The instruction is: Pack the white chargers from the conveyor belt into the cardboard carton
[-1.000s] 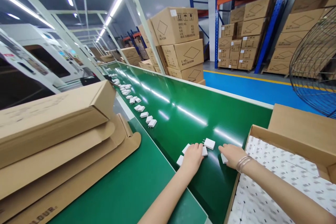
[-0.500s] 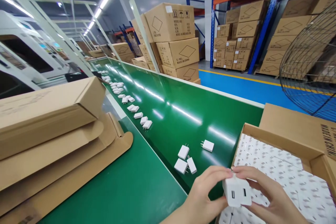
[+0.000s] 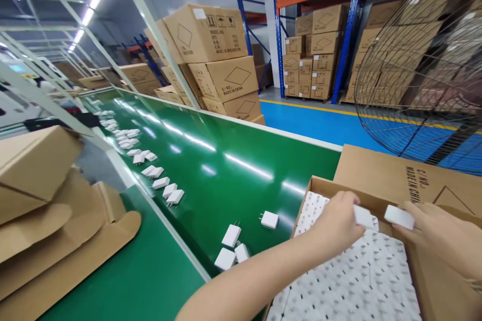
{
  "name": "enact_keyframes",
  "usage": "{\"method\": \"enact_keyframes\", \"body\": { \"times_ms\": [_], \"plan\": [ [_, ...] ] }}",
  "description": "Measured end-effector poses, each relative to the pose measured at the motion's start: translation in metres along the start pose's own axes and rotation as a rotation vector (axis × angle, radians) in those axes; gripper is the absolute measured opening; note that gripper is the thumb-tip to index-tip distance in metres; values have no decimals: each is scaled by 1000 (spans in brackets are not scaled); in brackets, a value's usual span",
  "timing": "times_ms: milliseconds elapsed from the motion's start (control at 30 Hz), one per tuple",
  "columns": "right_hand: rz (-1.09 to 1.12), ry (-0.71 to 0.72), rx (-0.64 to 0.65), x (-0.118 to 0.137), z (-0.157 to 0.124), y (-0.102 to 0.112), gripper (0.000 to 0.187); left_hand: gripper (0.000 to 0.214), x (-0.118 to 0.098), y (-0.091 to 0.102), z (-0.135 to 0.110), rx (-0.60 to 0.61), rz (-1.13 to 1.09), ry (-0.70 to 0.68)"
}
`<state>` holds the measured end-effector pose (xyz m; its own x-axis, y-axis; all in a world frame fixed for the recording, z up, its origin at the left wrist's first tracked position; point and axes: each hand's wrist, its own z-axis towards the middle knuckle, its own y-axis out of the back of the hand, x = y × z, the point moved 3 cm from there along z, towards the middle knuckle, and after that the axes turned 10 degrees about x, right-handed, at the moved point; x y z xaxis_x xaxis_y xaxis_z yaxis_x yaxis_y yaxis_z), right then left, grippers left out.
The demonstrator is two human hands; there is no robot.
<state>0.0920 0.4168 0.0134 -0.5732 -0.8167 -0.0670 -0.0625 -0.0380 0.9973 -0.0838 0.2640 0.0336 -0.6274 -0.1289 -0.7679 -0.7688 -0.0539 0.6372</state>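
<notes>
My left hand (image 3: pixel 337 223) reaches over the open cardboard box (image 3: pixel 380 180) at the right, fingers closed on a white charger (image 3: pixel 364 216) just above the packed rows of white chargers (image 3: pixel 350 281). My right hand (image 3: pixel 444 241) is closed on a second white charger (image 3: pixel 399 216) over the box's far corner. Several loose white chargers lie on the green conveyor belt (image 3: pixel 226 175): one charger (image 3: pixel 269 219) near the box and a cluster of three (image 3: pixel 230 248) in front.
A line of white chargers (image 3: pixel 150 170) runs along the belt's left edge into the distance. Flattened cardboard cartons (image 3: pixel 45 210) are stacked at the left. Stacked boxes (image 3: pixel 214 55), blue-orange racking (image 3: pixel 354 35) and a wire fan guard (image 3: pixel 425 60) stand behind.
My hands picked chargers off the belt, brought them together near me, then moved right over the box, each now holding one. The view swung right.
</notes>
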Motion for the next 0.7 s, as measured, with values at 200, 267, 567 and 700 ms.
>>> {"method": "enact_keyframes", "body": {
  "times_ms": [200, 267, 567, 700],
  "plan": [
    [1, 108, 60, -4, 16, -25, 24, 39, -21, -67, 101, 380, 343, -23],
    [43, 129, 80, -9, 18, -38, 33, 39, -21, -77, 110, 504, 355, -17],
    [143, 105, 115, -13, 15, -46, 49, 41, 13, 21, -5, 216, 476, 80],
    [152, 181, -27, 53, 20, -15, 43, 44, 72, 42, -123, 297, 646, 415]
  ]
}}
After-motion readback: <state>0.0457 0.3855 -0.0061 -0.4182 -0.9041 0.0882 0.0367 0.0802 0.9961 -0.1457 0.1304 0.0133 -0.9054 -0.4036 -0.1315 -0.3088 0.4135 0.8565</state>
